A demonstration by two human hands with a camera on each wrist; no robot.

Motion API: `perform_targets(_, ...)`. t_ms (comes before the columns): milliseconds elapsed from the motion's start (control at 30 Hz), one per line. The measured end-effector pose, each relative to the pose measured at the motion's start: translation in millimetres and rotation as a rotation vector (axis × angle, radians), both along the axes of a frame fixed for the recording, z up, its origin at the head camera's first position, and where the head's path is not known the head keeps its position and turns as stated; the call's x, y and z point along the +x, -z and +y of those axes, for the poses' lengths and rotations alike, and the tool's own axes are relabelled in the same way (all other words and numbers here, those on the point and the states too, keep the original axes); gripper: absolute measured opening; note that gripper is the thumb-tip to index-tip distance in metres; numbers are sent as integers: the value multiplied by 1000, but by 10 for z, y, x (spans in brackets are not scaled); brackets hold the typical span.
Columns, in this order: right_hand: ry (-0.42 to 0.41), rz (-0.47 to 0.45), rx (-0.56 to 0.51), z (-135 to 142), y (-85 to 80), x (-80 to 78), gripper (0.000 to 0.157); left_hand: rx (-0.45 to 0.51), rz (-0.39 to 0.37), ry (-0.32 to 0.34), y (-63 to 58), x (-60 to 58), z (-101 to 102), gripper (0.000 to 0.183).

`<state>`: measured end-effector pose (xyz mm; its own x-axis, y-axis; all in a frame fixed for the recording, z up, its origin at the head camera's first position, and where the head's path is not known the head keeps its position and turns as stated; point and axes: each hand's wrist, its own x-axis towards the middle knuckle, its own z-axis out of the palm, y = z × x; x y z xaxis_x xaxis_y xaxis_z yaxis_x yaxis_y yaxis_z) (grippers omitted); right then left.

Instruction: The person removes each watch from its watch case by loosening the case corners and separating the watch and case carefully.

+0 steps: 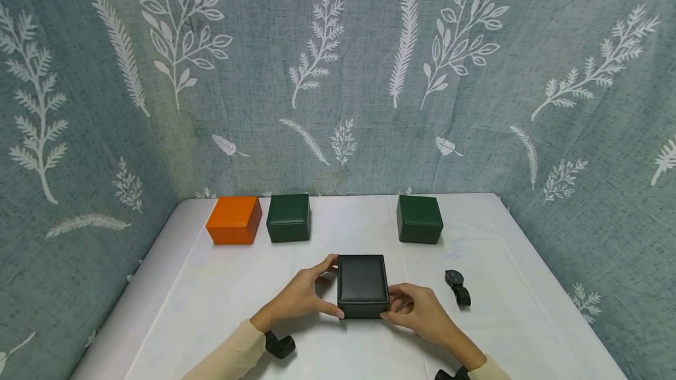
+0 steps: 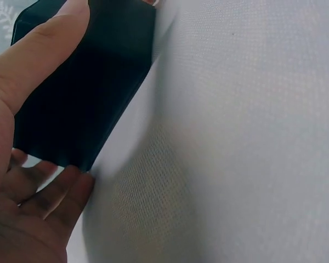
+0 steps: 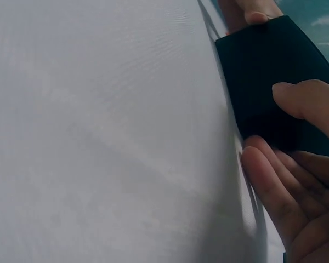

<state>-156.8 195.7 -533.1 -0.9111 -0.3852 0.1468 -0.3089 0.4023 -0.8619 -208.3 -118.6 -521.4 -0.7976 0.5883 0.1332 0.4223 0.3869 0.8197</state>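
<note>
The left hand holds the black box with its thumb and fingers spread wide, thumb at the near corner, fingertips toward the far end. The right hand grasps the opposite side, its thumb at the near face and its fingers bent more closely. So the box sits between both sets of fingers; whether its base touches the tabletop is hard to make out. The box hides some left fingertips, and both wrist views crop it.
</note>
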Motion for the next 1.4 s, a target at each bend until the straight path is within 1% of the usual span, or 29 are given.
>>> perform_targets(133,-31,-97,-12,46,-22,-30,54,-27,-5,12,0,-7,-19,118)
perform_targets(233,-53,-131,-34,86,-47,-66,60,-54,-18,13,4,-16,-36,120)
perform_targets(433,-79,-93,-88,88,-114,-174,94,-119,-17,13,37,-42,-20,124)
perform_targets(500,-107,-55,-71,76,-140,-218,101,-138,-10,12,41,-58,-1,123)
perform_targets(567,-141,-8,-40,73,-165,-260,105,-152,4,12,32,-77,23,122)
perform_targets(667,-170,49,14,94,-189,-318,106,-158,25,16,8,-113,69,117)
perform_targets(867,-206,65,44,130,-197,-397,107,-165,27,19,-38,-128,99,114)
perform_targets(1133,-180,156,104,103,-150,-400,102,-188,58,12,2,-116,60,110)
perform_targets(1300,-156,239,150,73,-118,-407,98,-196,54,6,9,-93,36,111)
perform_targets(1400,-156,267,150,52,-124,-428,96,-191,48,-1,0,-85,20,111)
